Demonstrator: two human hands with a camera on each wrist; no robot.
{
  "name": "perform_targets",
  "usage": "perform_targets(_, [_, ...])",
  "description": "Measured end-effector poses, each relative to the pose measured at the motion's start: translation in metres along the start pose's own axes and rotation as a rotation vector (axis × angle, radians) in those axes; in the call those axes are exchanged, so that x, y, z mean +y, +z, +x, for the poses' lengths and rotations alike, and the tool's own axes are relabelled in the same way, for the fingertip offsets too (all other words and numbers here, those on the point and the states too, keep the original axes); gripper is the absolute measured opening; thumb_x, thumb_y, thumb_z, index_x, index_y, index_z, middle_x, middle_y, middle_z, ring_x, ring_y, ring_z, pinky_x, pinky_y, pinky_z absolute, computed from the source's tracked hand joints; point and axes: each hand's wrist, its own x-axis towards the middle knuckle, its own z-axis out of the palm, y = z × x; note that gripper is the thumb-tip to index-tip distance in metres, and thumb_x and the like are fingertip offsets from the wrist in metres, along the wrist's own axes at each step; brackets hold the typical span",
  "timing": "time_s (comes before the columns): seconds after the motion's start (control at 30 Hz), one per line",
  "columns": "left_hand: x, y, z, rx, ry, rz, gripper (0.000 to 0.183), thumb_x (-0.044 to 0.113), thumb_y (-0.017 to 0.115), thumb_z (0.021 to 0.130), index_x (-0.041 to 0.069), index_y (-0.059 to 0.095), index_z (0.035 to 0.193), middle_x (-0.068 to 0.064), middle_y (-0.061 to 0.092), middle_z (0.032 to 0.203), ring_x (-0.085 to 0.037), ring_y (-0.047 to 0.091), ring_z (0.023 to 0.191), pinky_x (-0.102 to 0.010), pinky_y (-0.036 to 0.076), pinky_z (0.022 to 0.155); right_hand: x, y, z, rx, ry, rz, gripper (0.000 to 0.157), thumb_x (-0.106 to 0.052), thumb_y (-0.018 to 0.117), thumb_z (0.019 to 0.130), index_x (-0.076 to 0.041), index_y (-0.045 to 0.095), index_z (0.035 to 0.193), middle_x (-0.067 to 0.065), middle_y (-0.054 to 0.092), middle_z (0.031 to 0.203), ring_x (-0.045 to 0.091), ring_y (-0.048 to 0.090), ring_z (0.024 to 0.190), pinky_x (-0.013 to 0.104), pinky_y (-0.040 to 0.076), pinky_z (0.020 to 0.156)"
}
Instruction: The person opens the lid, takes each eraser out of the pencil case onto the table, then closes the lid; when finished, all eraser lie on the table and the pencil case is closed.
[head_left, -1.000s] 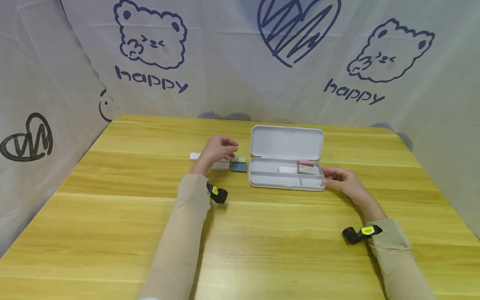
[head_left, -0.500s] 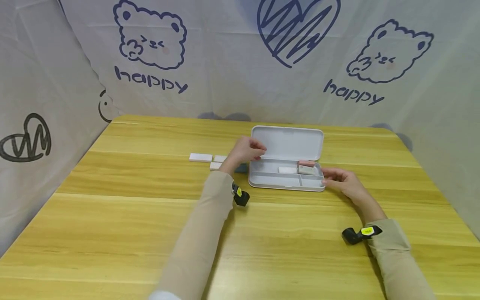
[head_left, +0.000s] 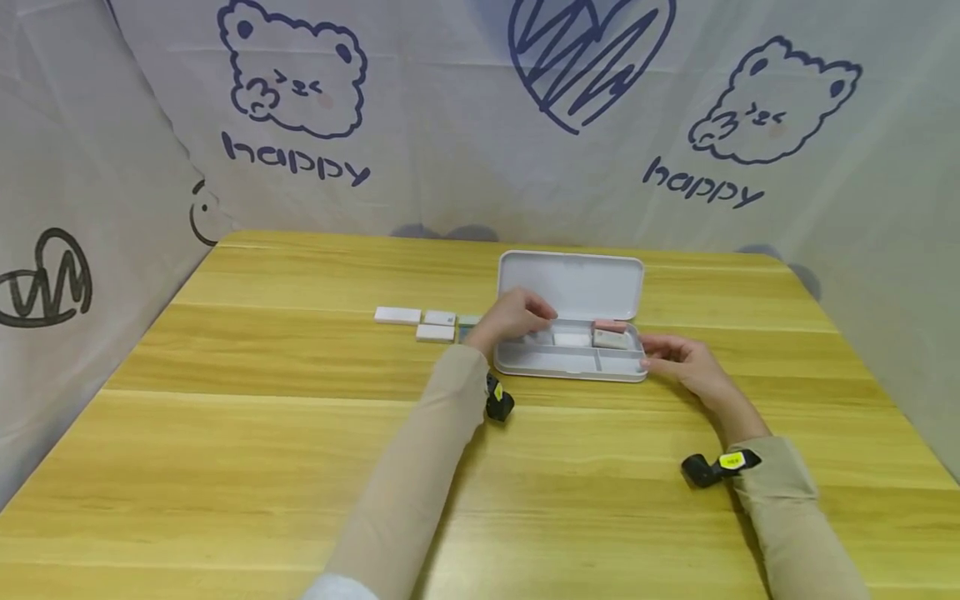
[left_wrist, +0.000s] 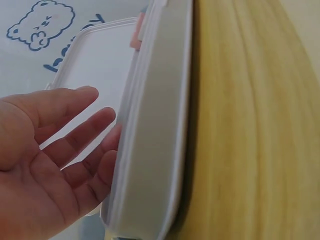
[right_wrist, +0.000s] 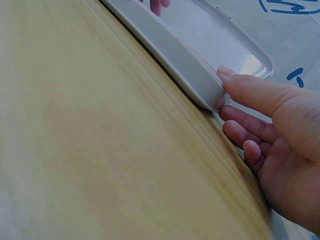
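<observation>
A white pencil case (head_left: 547,361) with an open lid (head_left: 572,283) lies on the table. In its back compartment are a white block (head_left: 572,340), a grey-white block (head_left: 611,339) and a pink one (head_left: 610,326). My left hand (head_left: 517,315) is over the case's left end. In the left wrist view its fingertips dip behind the case wall, thumb and index finger apart, with nothing visible between them. My right hand (head_left: 686,365) holds the case's right end; the right wrist view shows its thumb (right_wrist: 227,73) on the rim and index finger by the lower corner.
Left of the case lie a long white block (head_left: 397,315), two shorter white blocks (head_left: 435,333), and a green block (head_left: 468,320) and a blue block (head_left: 465,332), both partly hidden by my left arm. A printed cloth (head_left: 435,108) hangs behind the table (head_left: 247,467).
My left hand has moved right, from above the loose blocks to over the case's left end. The right hand stays at the case's right end. The blocks inside have not moved.
</observation>
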Motion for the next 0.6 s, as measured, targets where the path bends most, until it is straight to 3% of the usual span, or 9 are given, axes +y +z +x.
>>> perform_targets(0.33, [0.000,0.009,0.003,-0.053,0.006,0.030,0.019,0.006,0.063,0.082,0.002,0.066,0.101,-0.008,0.064,0.092,-0.012,0.054,0.073,-0.021,0.045,0.062,-0.004,0.001,-0.001,-0.002,-0.002,0.007,0.042,-0.010,0.065,0.082,0.012,0.051,0.115,-0.009,0.060,0.087,0.007,0.051,0.076,0.018,0.042,0.064])
perform_targets(0.6, [0.001,0.015,0.006,-0.075,-0.012,0.053,0.017,0.006,0.064,0.082,0.001,0.066,0.097,-0.009,0.065,0.095,-0.015,0.057,0.079,-0.020,0.045,0.065,-0.003,0.000,-0.001,-0.009,0.001,0.013,0.044,-0.009,0.065,0.082,0.013,0.050,0.117,-0.008,0.060,0.088,0.007,0.052,0.076,0.017,0.042,0.064])
